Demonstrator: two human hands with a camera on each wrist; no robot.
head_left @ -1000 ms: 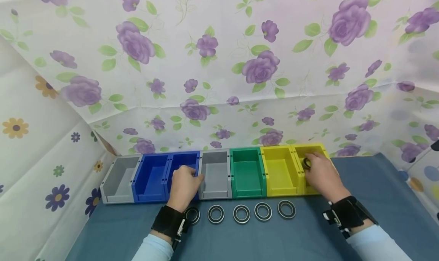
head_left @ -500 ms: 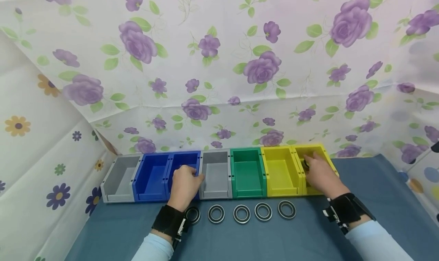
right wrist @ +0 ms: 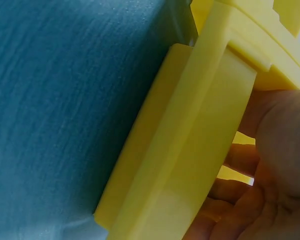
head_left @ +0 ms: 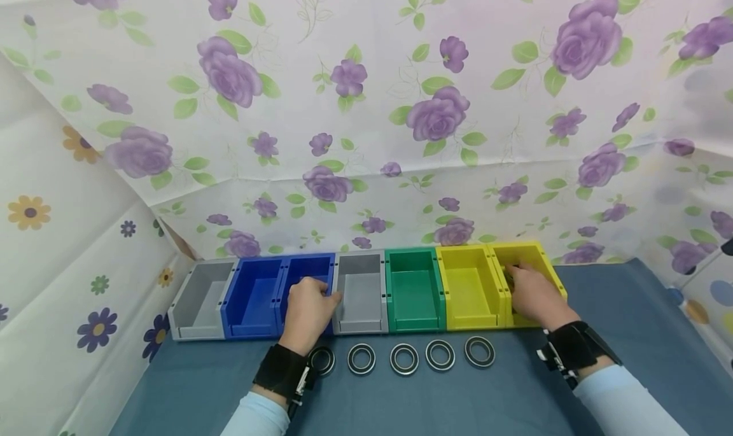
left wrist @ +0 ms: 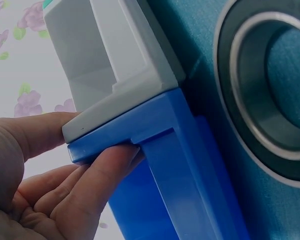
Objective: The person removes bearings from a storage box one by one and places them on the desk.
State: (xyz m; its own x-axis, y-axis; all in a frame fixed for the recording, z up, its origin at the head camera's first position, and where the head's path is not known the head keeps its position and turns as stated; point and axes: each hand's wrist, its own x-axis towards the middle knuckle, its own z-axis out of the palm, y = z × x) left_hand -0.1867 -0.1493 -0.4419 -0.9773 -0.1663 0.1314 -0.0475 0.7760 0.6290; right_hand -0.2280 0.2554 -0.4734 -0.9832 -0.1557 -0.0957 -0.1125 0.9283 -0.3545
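Observation:
My left hand (head_left: 309,305) pinches the adjoining walls of a blue bin (left wrist: 165,130) and a grey bin (left wrist: 125,102), thumb on the grey side and fingers inside the blue one. My right hand (head_left: 535,296) reaches down into the rightmost yellow bin (head_left: 518,253). A dark sliver of a ball bearing (head_left: 508,277) shows at its fingertips; the rest is hidden. In the right wrist view, the bin's front wall (right wrist: 190,145) covers the fingertips. Several metal ball bearings (head_left: 404,359) lie in a row before the bins, one (head_left: 322,360) partly behind the left wrist.
The joined row also has a far-left grey bin (head_left: 200,296), another blue bin (head_left: 254,296), a green bin (head_left: 413,296) and a second yellow bin (head_left: 468,289). Blue cloth (head_left: 435,404) covers the table. Flowered sheeting (head_left: 366,137) hangs behind.
My right hand has sunk a little deeper into the yellow bin and shifted slightly right; the bearing at its fingers now shows less. The left hand keeps its place.

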